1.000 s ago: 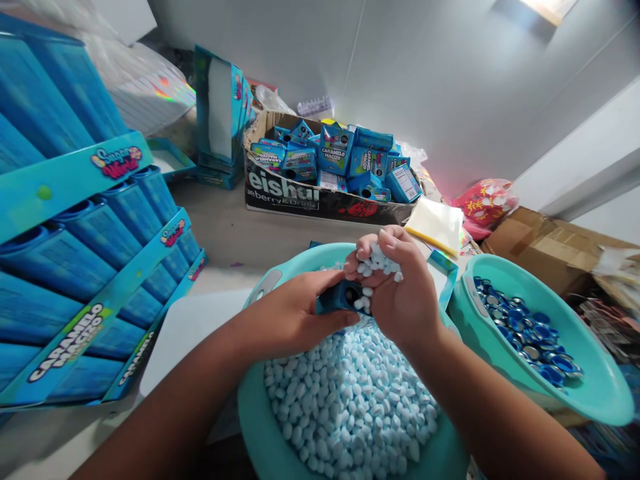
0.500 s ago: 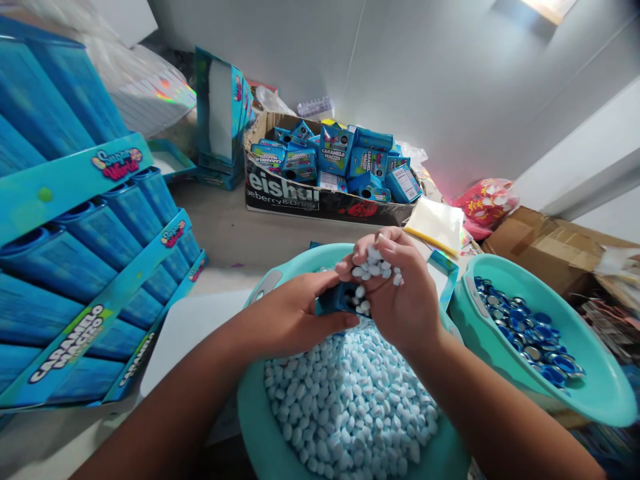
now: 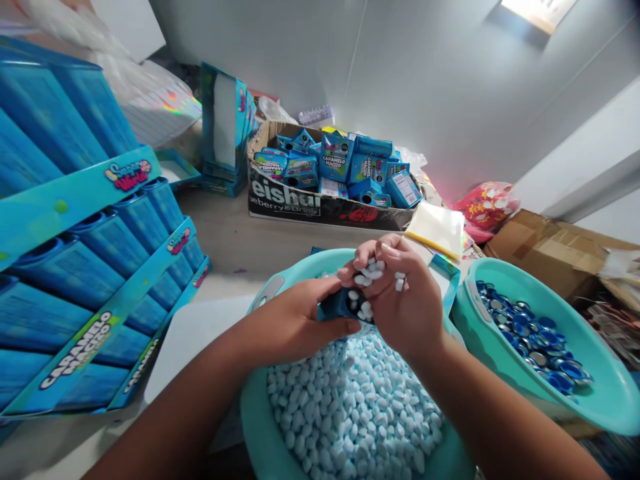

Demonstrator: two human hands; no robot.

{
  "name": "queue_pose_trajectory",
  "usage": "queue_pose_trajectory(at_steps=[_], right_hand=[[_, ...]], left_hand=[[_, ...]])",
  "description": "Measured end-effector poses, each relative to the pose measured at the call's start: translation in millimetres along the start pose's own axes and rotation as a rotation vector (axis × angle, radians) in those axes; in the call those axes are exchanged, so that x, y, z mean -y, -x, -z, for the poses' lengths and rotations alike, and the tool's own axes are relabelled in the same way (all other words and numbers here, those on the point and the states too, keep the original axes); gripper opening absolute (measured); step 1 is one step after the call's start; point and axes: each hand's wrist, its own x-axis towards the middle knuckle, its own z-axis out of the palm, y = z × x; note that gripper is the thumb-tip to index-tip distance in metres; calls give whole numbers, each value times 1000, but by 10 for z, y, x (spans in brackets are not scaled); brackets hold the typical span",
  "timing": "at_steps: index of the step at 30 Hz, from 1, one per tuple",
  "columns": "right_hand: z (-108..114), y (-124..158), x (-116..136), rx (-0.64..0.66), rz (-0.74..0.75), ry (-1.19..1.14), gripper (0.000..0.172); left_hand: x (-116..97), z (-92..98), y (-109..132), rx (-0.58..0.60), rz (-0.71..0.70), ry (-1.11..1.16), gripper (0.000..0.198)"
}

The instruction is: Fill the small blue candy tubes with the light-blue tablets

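Observation:
My left hand is wrapped round a small blue candy tin, tilted so its opening faces right. White candies lie at the mouth of the tin. Cupped against that opening, my right hand holds a small heap of pale candies in its palm, with a couple more near the thumb. Both hands are over a turquoise basin filled with loose pale-blue candies.
At right, a second turquoise basin holds blue and silver caps. A cardboard box of printed blue tins stands behind. Display trays of blue containers rise at left. A brown carton sits at the back right.
Fewer candies lie in my right palm, and more are at the tin's mouth. Both hands stay together over the basin; the whole view has shifted slightly.

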Motion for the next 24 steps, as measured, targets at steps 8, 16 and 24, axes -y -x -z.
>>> queue_pose_trajectory(at_steps=[8,16,24], right_hand=[[16,-10,3,-9,-1,2,18],[23,9,-31,80,35,43,23],[60,20,-30,124,15,71,18]], left_hand=[[3,-15,-26,10,-9,21,48],[-24,-1,-16,17,-21,41,36],[-27,-14,-28,10,0,4,39]])
